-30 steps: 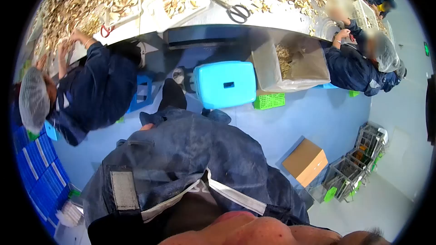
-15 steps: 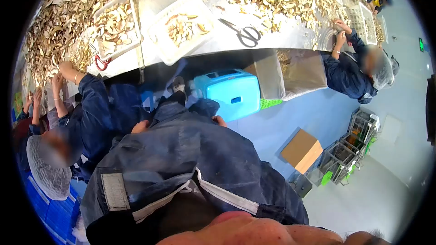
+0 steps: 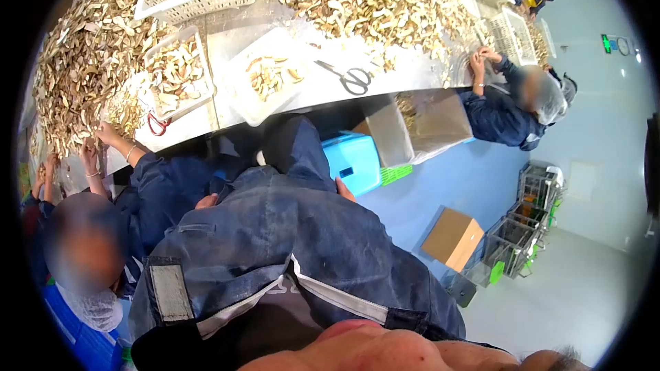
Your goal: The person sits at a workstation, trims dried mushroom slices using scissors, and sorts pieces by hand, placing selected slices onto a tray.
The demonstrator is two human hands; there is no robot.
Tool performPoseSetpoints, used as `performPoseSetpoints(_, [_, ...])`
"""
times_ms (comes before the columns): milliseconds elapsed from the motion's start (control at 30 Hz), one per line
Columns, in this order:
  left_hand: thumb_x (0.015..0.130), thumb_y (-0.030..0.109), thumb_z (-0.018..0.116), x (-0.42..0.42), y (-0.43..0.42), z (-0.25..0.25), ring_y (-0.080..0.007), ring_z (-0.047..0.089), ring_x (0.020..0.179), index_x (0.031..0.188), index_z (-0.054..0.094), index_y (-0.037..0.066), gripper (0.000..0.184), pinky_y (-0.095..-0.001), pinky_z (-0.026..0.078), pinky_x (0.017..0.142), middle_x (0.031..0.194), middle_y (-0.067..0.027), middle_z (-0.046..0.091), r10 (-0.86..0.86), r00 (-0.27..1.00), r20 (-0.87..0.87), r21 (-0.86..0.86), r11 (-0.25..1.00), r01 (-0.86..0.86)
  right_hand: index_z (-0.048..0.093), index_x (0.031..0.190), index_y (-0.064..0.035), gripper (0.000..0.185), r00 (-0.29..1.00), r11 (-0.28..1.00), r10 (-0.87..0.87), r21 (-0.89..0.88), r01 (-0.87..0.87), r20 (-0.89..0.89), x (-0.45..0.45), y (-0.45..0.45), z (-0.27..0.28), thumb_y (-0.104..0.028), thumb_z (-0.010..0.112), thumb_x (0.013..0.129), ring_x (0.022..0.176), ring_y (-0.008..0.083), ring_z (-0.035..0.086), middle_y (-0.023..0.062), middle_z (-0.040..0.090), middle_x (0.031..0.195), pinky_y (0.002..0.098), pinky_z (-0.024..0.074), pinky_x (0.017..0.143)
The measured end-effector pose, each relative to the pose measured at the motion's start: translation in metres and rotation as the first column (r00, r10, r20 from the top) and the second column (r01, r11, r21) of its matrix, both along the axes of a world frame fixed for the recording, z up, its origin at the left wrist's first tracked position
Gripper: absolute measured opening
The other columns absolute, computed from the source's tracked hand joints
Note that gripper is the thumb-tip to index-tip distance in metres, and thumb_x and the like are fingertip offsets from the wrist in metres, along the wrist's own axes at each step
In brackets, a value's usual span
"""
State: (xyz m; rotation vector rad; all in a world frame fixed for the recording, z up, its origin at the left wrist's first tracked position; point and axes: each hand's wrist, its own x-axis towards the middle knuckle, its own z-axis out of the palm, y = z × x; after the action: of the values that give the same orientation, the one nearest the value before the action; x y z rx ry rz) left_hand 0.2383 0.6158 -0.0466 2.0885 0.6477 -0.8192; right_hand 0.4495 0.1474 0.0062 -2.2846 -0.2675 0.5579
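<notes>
Showing less than half a second ago, the stool (image 3: pixel 359 154) stands on the floor, its left part hidden by the leg (image 3: pixel 299 151), now nearer the table (image 3: pixel 189 127). Its slotted face turns to the camera; its long axis is unclear. The right hand (image 3: pixel 345 190) is just left of it, the left hand (image 3: pixel 206 201) beside the jacket (image 3: pixel 275 213); I cannot tell whether either grips anything. A green sign (image 3: pixel 606 44), far right, is too small to read.

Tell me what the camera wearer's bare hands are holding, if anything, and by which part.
It cannot be told: the dark navy fabric jacket hides most of the left hand and right hand, and no held thing shows.
</notes>
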Motion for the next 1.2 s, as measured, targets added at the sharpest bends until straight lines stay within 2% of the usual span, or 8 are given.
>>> performPoseSetpoints(267, [0.099, 0.021, 0.052, 0.065, 0.125, 0.011, -0.02, 0.058, 0.095, 0.122, 0.057, 0.003, 0.03, -0.0314, 0.047, 0.082, 0.11, -0.0086, 0.061, 0.61, 0.536, 0.584, -0.145, 0.728, -0.67, 0.064, 0.109, -0.0019, 0.027, 0.943, 0.974, -0.054, -0.227, -0.024, -0.33, -0.036, -0.067, -0.04, -0.023, 0.056, 0.095, 0.1, 0.0357, 0.062, 0.0182, 0.063, 0.113, 0.0432, 0.0486, 0.086])
performPoseSetpoints(500, [0.102, 0.018, 0.05, 0.138, 0.241, 0.002, -0.0158, 0.056, 0.091, 0.121, 0.057, 0.001, 0.027, -0.0282, 0.047, 0.079, 0.107, -0.006, 0.06, 0.695, 0.015, 0.719, -0.482, 0.514, -0.71, 0.065, 0.104, -0.0015, 0.023, 0.883, 0.935, -0.079, -0.342, -0.095, -0.463, -0.011, -0.092, -0.05, -0.02, 0.056, 0.093, 0.093, 0.0374, 0.063, 0.0185, 0.066, 0.103, 0.0459, 0.0498, 0.079])
performPoseSetpoints(633, [0.104, 0.017, 0.049, 0.139, 0.236, -0.076, -0.0134, 0.056, 0.088, 0.121, 0.056, 0.0, 0.025, -0.0263, 0.047, 0.078, 0.105, -0.0045, 0.059, 0.723, 0.03, 0.69, -0.537, 0.54, -0.648, 0.065, 0.1, -0.0012, 0.021, 0.946, 0.841, 0.284, -0.435, -0.323, -0.154, 0.079, -0.101, -0.05, -0.018, 0.056, 0.092, 0.089, 0.0384, 0.064, 0.0187, 0.067, 0.098, 0.0474, 0.0504, 0.075])
performPoseSetpoints(733, [0.104, 0.015, 0.048, 0.129, 0.201, -0.059, -0.0136, 0.055, 0.085, 0.118, 0.057, -0.001, 0.023, -0.0263, 0.047, 0.076, 0.101, -0.0046, 0.059, 0.718, -0.021, 0.696, -0.576, 0.541, -0.613, 0.065, 0.094, 0.001, 0.021, 0.975, 0.921, -0.209, -0.321, 0.22, 0.069, 0.189, -0.072, -0.023, -0.019, 0.058, 0.09, 0.087, 0.0419, 0.061, 0.0228, 0.064, 0.09, 0.0482, 0.0492, 0.077])
performPoseSetpoints(933, [0.101, 0.01, 0.046, 0.116, 0.095, 0.072, -0.016, 0.052, 0.078, 0.108, 0.059, -0.003, 0.02, -0.0277, 0.046, 0.071, 0.09, -0.0062, 0.057, 0.698, -0.142, 0.701, -0.649, 0.543, -0.533, 0.056, 0.111, 0.0046, 0.032, 0.894, 0.916, -0.015, -0.351, 0.192, 0.449, 0.37, -0.036, -0.009, -0.012, 0.062, 0.084, 0.103, 0.0419, 0.051, 0.0242, 0.056, 0.109, 0.0487, 0.041, 0.093])
performPoseSetpoints(1100, [0.099, 0.003, 0.036, 0.129, 0.024, 0.04, -0.0185, 0.049, 0.076, 0.104, 0.056, -0.008, 0.023, -0.028, 0.044, 0.066, 0.089, -0.0086, 0.054, 0.675, -0.042, 0.737, -0.669, 0.719, -0.188, 0.058, 0.114, 0.0093, 0.04, 0.84, 0.854, -0.04, -0.418, 0.31, 0.541, 0.442, -0.009, -0.006, -0.01, 0.063, 0.08, 0.104, 0.0433, 0.054, 0.027, 0.059, 0.11, 0.0504, 0.0425, 0.093])
performPoseSetpoints(1133, [0.103, 0.006, 0.039, 0.155, 0.022, 0.09, -0.0113, 0.052, 0.072, 0.114, 0.059, -0.009, 0.027, -0.022, 0.039, 0.06, 0.084, -0.0026, 0.053, 0.718, -0.073, 0.692, -0.644, 0.568, -0.513, 0.058, 0.112, 0.0099, 0.04, 0.92, 0.831, -0.036, -0.499, 0.245, 0.39, 0.445, -0.014, -0.015, -0.011, 0.063, 0.078, 0.104, 0.0438, 0.055, 0.0283, 0.059, 0.113, 0.0512, 0.0429, 0.092])
performPoseSetpoints(1200, [0.106, 0.01, 0.038, 0.149, 0.099, 0.066, -0.0076, 0.05, 0.071, 0.128, 0.054, -0.01, 0.034, -0.0183, 0.033, 0.055, 0.088, 0.0002, 0.051, 0.806, -0.383, 0.452, -0.83, 0.222, -0.512, 0.06, 0.107, 0.0076, 0.034, 0.843, 0.801, 0.018, -0.512, 0.31, 0.538, 0.446, -0.011, -0.022, -0.011, 0.061, 0.078, 0.101, 0.0438, 0.056, 0.0263, 0.06, 0.107, 0.0515, 0.0437, 0.09])
